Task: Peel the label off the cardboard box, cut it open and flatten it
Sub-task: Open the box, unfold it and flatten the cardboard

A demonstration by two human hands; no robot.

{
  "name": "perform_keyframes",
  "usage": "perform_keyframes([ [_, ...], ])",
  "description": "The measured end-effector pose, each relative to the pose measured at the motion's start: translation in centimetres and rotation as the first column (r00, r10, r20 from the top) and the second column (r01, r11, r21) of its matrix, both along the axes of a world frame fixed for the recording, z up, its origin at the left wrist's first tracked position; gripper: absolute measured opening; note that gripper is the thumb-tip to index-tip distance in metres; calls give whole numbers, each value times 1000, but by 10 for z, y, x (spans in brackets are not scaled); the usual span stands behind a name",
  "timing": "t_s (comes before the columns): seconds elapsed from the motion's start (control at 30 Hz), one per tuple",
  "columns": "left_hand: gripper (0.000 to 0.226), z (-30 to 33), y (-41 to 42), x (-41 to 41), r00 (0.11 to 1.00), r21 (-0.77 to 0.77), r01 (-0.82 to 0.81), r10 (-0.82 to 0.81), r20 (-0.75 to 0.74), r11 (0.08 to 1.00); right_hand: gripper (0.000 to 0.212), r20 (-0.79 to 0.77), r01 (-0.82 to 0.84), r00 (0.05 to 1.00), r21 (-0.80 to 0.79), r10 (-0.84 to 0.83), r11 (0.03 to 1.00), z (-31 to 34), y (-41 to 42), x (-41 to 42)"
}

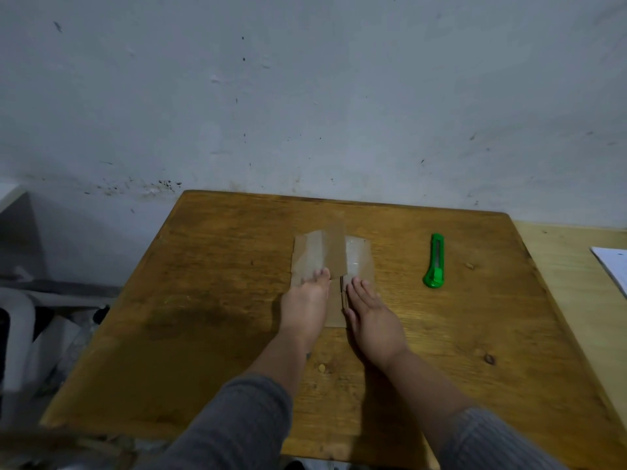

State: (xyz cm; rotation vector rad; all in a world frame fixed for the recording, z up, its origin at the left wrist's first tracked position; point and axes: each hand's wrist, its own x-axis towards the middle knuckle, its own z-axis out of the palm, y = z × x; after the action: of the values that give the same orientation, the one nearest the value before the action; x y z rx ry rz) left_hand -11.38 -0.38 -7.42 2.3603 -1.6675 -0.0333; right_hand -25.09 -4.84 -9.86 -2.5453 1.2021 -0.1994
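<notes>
The cardboard box [330,249] lies flat on the wooden table [220,283], its brown panels spread out with strips of clear tape shining on them. My left hand [307,301] presses palm down on the left panel, fingers together. My right hand [371,317] lies flat on the right panel beside it, fingers stretched forward. Both hands rest on the cardboard without gripping it. A green utility knife [435,261] lies on the table to the right of the box, apart from both hands. No label is visible.
A grey stained wall [305,96] stands right behind the table. A second, paler table [576,266] adjoins on the right with white paper [612,266] at its edge. White and grey clutter [34,317] sits left of the table.
</notes>
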Motion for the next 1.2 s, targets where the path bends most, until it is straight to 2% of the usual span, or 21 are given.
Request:
perform_keyframes([
  [0.1, 44, 0, -6, -6, 998, 110, 30, -36, 53, 993, 53, 39, 8, 999, 10, -9, 1000, 0, 0, -1],
  [0.27, 50, -2, -9, -6, 996, 216, 63, -74, 45, 974, 52, 100, 5, 995, 24, -8, 1000, 0, -2, -2],
  [0.43, 50, -12, -1, -6, 996, 211, 59, -72, 55, 976, 57, 197, 67, 977, 61, -78, 996, 5, -5, -6],
  [0.53, 55, -14, 10, -11, 998, 170, 47, -54, 36, 984, 65, 233, 92, 965, 129, -120, 987, 11, -11, -8],
  [0.6, 56, -17, 13, -12, 998, 131, 47, -52, 33, 990, 65, 214, 25, 975, 134, -53, 991, 15, -17, -8],
  [0.7, 53, -18, 14, -13, 998, 104, 64, -66, 16, 993, 57, 70, -71, 995, 96, 64, 993, 19, -27, 1],
  [0.8, 50, -23, 13, -13, 997, 90, 79, -79, 0, 993, 54, -76, -101, 991, 82, 107, 991, 20, -38, 13],
  [0.87, 48, -25, 13, -11, 997, 66, 75, -76, 0, 995, 54, -115, -103, 987, 76, 111, 992, 17, -43, 16],
  [1.07, 38, -19, 12, -1, 994, -220, 38, -60, -96, 975, 54, -157, -72, 985, 15, 74, 997, 1, -38, 18],
  [1.13, 34, -16, 7, 11, 986, -277, 38, -81, -148, 960, 55, -139, -74, 987, 8, 74, 997, 0, -37, 19],
  [1.2, 35, -12, -1, 24, 970, -271, 57, -118, -212, 961, 59, -137, -78, 988, -8, 76, 997, 0, -37, 18],
])
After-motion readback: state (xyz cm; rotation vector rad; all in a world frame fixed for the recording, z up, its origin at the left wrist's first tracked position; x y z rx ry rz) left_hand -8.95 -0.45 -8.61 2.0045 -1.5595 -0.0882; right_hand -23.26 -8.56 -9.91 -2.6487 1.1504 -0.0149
